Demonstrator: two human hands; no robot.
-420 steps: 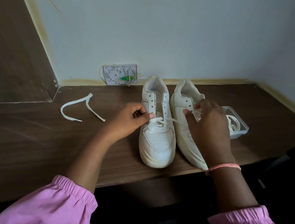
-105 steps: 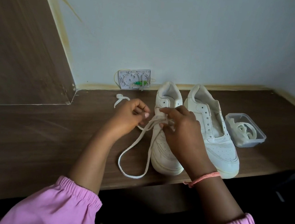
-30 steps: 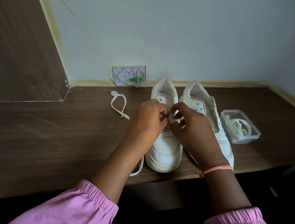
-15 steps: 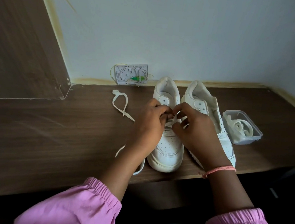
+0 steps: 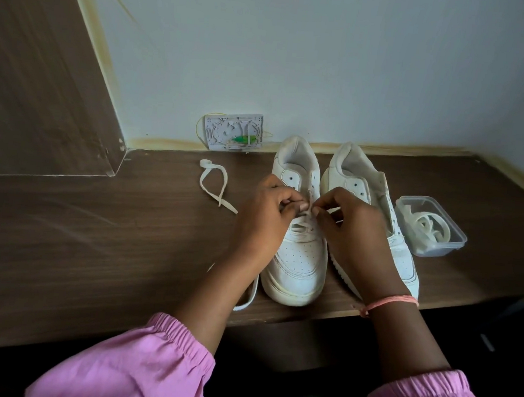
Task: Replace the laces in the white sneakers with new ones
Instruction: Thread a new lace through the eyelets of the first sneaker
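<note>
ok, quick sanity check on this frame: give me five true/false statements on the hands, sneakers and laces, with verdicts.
1. Both hands, left hand and right hand, pinch the lace over the left sneaker. True.
2. The right sneaker is fully laced. False: its visible eyelets are empty.
3. The plastic box stands left of both sneakers. False: it stands to their right, with coiled lace inside.
4. A loose lace lies on the table left of the sneakers. True.
5. The sneakers' toes point to the wall. False: the heels face the wall, the toes the table's near edge.
</note>
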